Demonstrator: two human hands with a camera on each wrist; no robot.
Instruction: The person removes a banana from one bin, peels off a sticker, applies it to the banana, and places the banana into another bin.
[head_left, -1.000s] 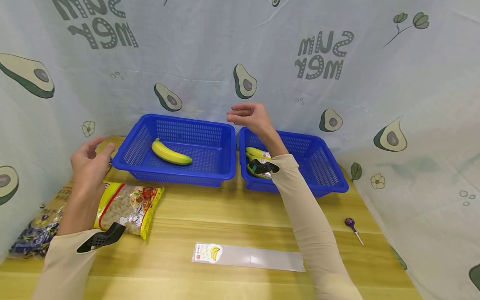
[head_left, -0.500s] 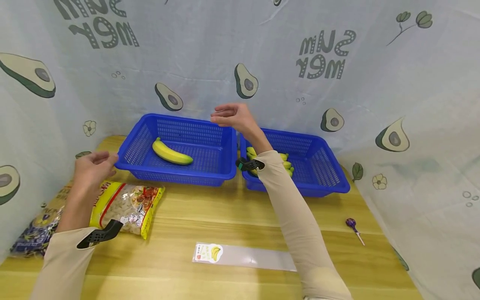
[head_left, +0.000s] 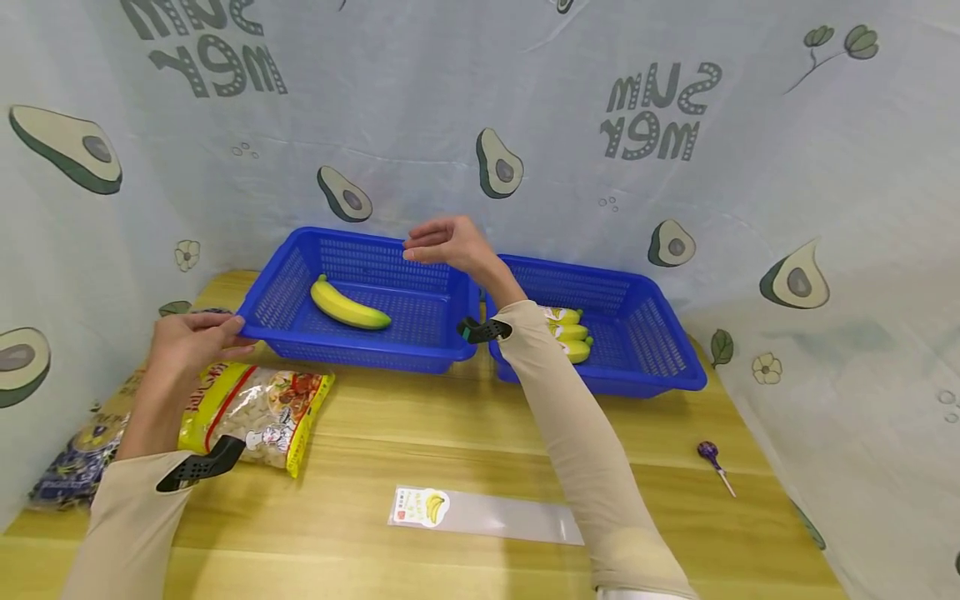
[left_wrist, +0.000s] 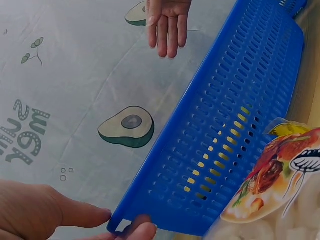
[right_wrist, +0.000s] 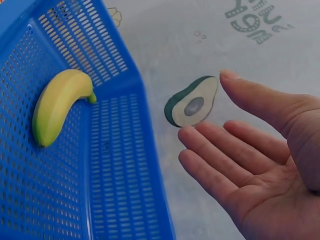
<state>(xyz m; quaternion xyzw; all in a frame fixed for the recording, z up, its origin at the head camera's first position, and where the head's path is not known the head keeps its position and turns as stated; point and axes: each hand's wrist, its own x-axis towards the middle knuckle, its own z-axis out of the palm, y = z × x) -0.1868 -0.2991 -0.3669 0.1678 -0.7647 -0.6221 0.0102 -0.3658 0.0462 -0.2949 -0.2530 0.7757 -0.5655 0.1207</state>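
Observation:
My left hand (head_left: 193, 340) pinches the front-left corner of the left blue basket (head_left: 360, 351). In the left wrist view the thumb lies on the rim and the fingertips curl below it. One yellow banana (head_left: 349, 308) with green tips lies inside this basket, toward its left. My right hand (head_left: 448, 245) hovers over the basket's back-right part, fingers extended and thumb apart. Nothing is in that hand in the right wrist view (right_wrist: 260, 155), and it does not touch the basket.
A second blue basket (head_left: 660, 381) on the right holds several bananas (head_left: 573, 333), partly behind my right arm. A yellow food bag (head_left: 255, 414) and a dark blue packet (head_left: 78, 462) lie at left. A clear labelled sleeve (head_left: 480, 514) lies in front, a lollipop (head_left: 708, 452) at right.
My left hand has moved right and taken hold of the left basket's corner. My right hand has shifted left, from between the baskets to over the left one.

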